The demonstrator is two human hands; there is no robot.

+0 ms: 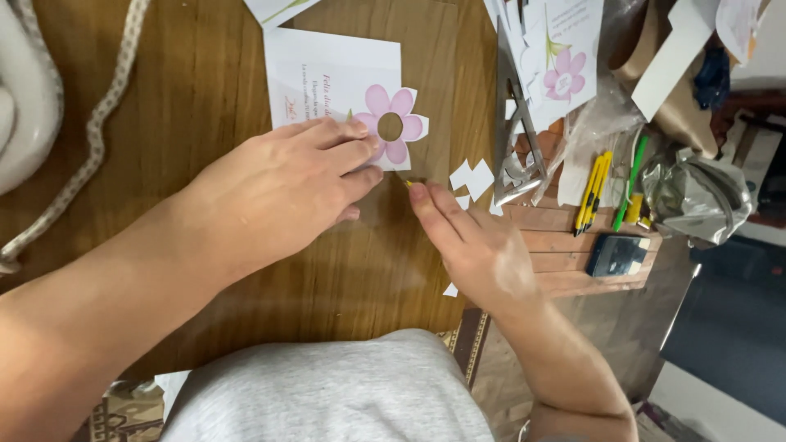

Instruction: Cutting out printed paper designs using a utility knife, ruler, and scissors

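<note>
While a pale braided cord [90, 131] is trailing down the far left of the wooden board [205, 90], the person's left hand [286, 184] is lying flat with fingers spread and closed around nothing, pressing down on a white printed card [327, 74], apparently to keep it from sliding. Its fingertips are resting on the edge of the pink paper flower [393, 123] printed at the card's corner, a flower with a round hole at its centre and its outline partly cut free of the white stock. Just to the right, the right hand [475, 245] is pinching a small tool with a yellow tip [408, 183], most of it hidden between thumb and forefinger, its point sitting just below the flower's lower petals, as if held low for close control. White paper offcuts [472, 176] are lying beside that hand. Further right, a metal set square [517, 139] is leaning across the board's edge near another flower-printed sheet [565, 65], within easy reach. Beyond it, yellow craft knives [594, 192] and a green pen [630, 180] are lying on wooden slats, with a dark phone-like slab [616, 255] and crumpled silver foil [696, 196] at the far right.
</note>
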